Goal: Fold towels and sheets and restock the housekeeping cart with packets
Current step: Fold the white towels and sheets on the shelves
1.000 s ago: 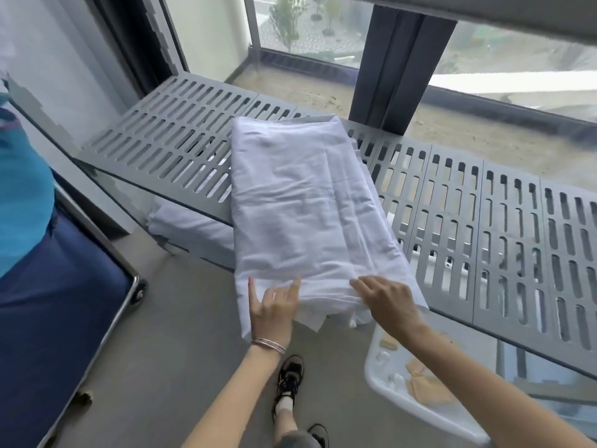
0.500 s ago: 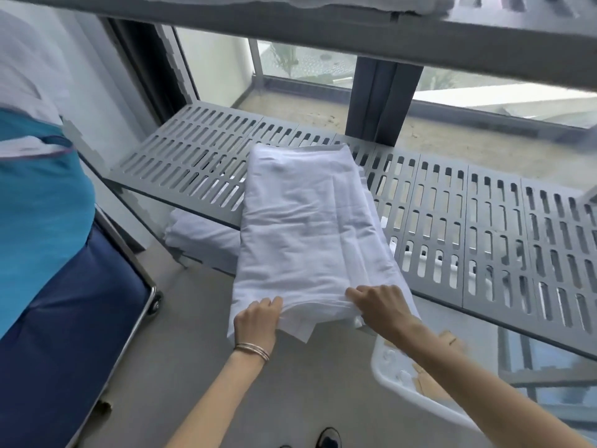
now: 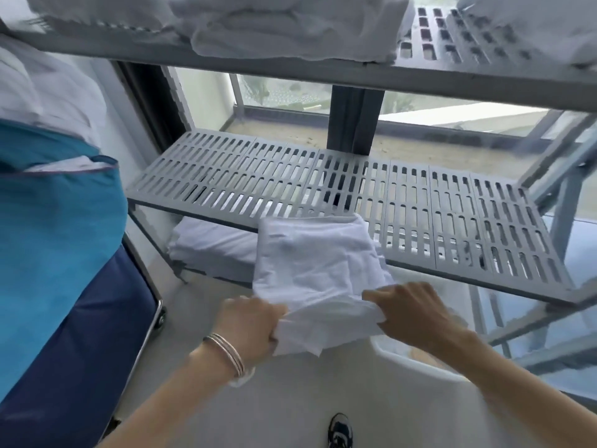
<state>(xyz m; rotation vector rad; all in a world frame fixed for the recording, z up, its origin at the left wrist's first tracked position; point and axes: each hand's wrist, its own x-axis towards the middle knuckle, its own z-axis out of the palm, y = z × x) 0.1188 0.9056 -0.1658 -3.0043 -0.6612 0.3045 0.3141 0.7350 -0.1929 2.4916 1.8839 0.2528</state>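
Note:
A folded white sheet [image 3: 315, 263] hangs half off the front edge of the grey slatted shelf [image 3: 452, 221], only its far end still over the slats. My left hand [image 3: 248, 324] grips the sheet's near left corner, fingers curled round the cloth. My right hand [image 3: 410, 312] pinches the near right edge from above. Both hands sit in front of the shelf, above the floor.
White towels [image 3: 290, 27] lie on the upper shelf. More folded linen [image 3: 210, 247] rests on the shelf below. A cart with a blue and teal bag [image 3: 64, 286] stands at the left. A white tub [image 3: 420, 376] sits under my right arm.
Both hands closed on the sheet's near edge and have pulled it toward me, so most of it has slid off the shelf. The view has tilted up, showing the upper shelf.

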